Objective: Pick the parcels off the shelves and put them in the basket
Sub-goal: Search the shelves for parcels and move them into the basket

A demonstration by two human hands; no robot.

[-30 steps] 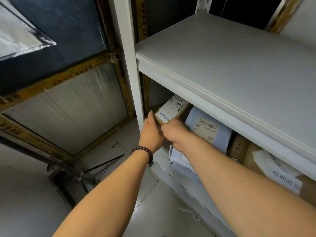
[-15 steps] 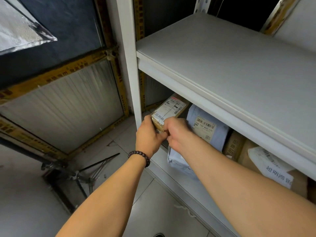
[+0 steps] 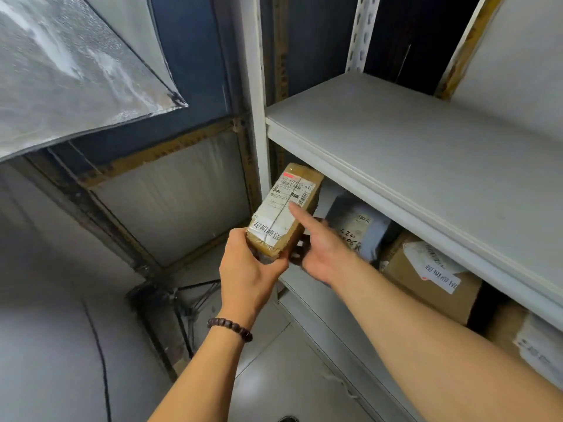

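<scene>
A small brown taped parcel (image 3: 286, 208) with a white label is out in front of the lower shelf's left end. My left hand (image 3: 249, 269) grips its near end from below and the left. My right hand (image 3: 320, 248) holds its right side, thumb lying across the label and fingers hidden underneath. On the lower shelf (image 3: 307, 296) remain a light blue bag parcel (image 3: 356, 226), a brown carton (image 3: 426, 281) with a white label, and more parcels (image 3: 536, 345) at the far right. No basket is in view.
The upper shelf board (image 3: 426, 166) juts out above the parcels. A white upright post (image 3: 256, 95) stands just left of the held parcel. A silver foil sheet (image 3: 61, 71) hangs at upper left. A dark folding stand (image 3: 182, 303) sits on the grey floor below.
Both hands have drawn the brown parcel out of the lower shelf toward me and tilted it upright. The blue bag parcel stays on the shelf.
</scene>
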